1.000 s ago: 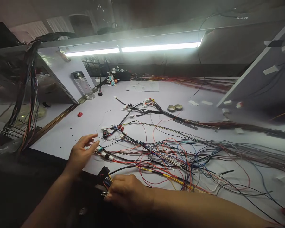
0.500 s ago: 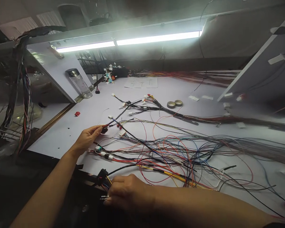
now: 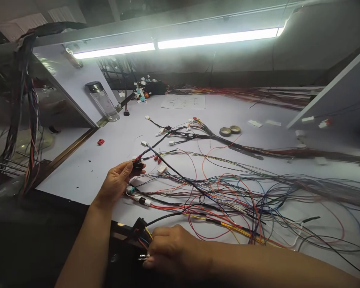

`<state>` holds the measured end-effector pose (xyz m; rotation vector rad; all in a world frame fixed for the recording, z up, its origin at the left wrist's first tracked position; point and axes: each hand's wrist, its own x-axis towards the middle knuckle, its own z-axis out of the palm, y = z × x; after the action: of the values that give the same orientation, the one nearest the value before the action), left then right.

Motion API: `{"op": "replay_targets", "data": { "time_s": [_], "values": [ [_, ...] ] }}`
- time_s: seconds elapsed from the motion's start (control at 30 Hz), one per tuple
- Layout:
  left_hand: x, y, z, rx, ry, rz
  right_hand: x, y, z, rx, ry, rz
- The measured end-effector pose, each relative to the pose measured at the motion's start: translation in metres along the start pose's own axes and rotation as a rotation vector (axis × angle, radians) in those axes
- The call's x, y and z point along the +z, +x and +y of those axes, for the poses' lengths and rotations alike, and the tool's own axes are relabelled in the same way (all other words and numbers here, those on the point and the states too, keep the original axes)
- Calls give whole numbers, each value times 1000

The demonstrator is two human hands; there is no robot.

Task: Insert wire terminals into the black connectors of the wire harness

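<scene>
My left hand [image 3: 117, 183] pinches a small black connector [image 3: 137, 163] at the end of a wire harness lying on the white worktable [image 3: 87, 168]. My right hand [image 3: 172, 251] is closed at the table's near edge on a bunch of wires with metal terminals [image 3: 143, 257], beside a black multi-pin connector [image 3: 139, 226]. A tangle of loose coloured wires [image 3: 228, 192] spreads from both hands to the right. Small white and teal connectors [image 3: 135, 195] lie just under my left hand.
A taped black harness branch [image 3: 198, 136] runs across the middle, with two tape rolls [image 3: 229, 130] beside it. A clear bottle [image 3: 103, 102] stands at the back left. A sheet of paper [image 3: 184, 102], a red clip [image 3: 101, 142] and a hanging wire bundle [image 3: 27, 108] are also in view.
My left hand went from open above the wires to pinching the black connector and drawing it slightly nearer. My right hand stayed closed on the wire bunch.
</scene>
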<state>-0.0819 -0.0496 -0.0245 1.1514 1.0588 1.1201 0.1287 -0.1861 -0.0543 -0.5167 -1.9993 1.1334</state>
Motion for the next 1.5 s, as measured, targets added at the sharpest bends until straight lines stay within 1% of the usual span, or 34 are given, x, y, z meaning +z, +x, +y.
{"op": "replay_targets", "data": {
  "time_s": [0.1, 0.17, 0.33, 0.47, 0.57, 0.77, 0.93, 1.13, 1.5],
  "values": [
    [-4, -4, 1, -89, -15, -50, -1, 1, 1, 0, 27, 4],
    [-6, -6, 2, -121, -31, -80, -2, 3, 2, -7, 41, 34],
    [-6, -11, 7, -140, -54, -153, -6, 5, 2, 13, 96, 73],
    [-5, -13, 10, -165, -59, -168, -7, 5, 3, 39, 127, 79],
    [-7, -13, 8, -181, -60, -182, -6, 5, 3, 39, 134, 87],
    [-13, -12, 1, -166, -7, -179, -5, 5, 3, 40, 108, 76],
    [-16, -11, 0, -153, 51, -140, -6, 5, 3, 84, 101, 25],
    [-16, -10, -1, -166, 47, -107, -7, 4, 3, 84, 94, 1],
    [-15, -10, 2, -157, 84, -134, -8, 5, 2, 78, 88, 9]
  ]
}}
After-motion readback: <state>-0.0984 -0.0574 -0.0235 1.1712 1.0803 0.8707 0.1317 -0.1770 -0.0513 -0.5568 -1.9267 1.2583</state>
